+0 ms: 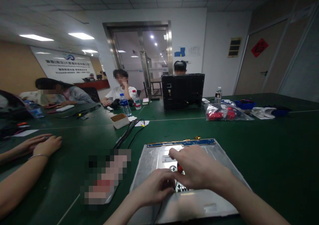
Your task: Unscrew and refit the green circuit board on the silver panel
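Note:
A flat silvery metal panel (199,201), like the back of a display, lies on the table in front of me. Along its far edge runs a blue circuit board strip (180,143). Near the panel's middle is a shiny metal bracket with holes (181,187), partly covered by my hands. My right hand (196,167) is closed round what looks like a red-handled screwdriver (179,167), mostly hidden by the fingers, above the bracket. My left hand (156,187) is closed at the bracket's left side, fingertips bunched together; what they pinch is hidden. A dark cable passes below it.
To the left lie a blurred-out object (107,182) and black cables (127,132), beside another person's hands (47,145). Farther off are an open cardboard box (120,121), bottles (125,104), a black cabinet-like frame (183,92) and a plastic bag with red parts (224,112). Several people sit around.

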The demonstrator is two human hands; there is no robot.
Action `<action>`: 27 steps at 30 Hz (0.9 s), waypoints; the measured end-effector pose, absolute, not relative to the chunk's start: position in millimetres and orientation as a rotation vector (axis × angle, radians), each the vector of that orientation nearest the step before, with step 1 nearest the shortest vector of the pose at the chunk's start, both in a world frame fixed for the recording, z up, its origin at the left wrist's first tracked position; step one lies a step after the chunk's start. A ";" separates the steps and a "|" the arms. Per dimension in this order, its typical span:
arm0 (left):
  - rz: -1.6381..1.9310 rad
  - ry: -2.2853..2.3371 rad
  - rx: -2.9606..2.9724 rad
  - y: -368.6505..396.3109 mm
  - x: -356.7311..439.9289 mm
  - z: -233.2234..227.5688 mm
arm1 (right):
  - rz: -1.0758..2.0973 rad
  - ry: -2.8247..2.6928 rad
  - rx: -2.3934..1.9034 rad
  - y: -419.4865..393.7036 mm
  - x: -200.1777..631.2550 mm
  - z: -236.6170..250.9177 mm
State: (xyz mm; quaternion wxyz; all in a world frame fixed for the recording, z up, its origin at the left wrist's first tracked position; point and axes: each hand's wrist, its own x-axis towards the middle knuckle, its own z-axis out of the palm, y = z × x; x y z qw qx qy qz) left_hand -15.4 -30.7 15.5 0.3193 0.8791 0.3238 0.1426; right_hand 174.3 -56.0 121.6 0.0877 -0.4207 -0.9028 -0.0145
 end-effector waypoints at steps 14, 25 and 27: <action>0.356 0.852 2.341 -29.6 -15.1 14.5 | 0.082 -2.742 -1.150 -53.8 176.8 125.4; 0.303 0.942 2.371 -32.0 -13.7 19.5 | -0.029 -2.668 -1.310 -48.2 169.9 121.4; 0.325 0.901 2.354 -31.3 -13.5 19.2 | 0.015 -2.678 -1.230 -50.0 172.3 123.4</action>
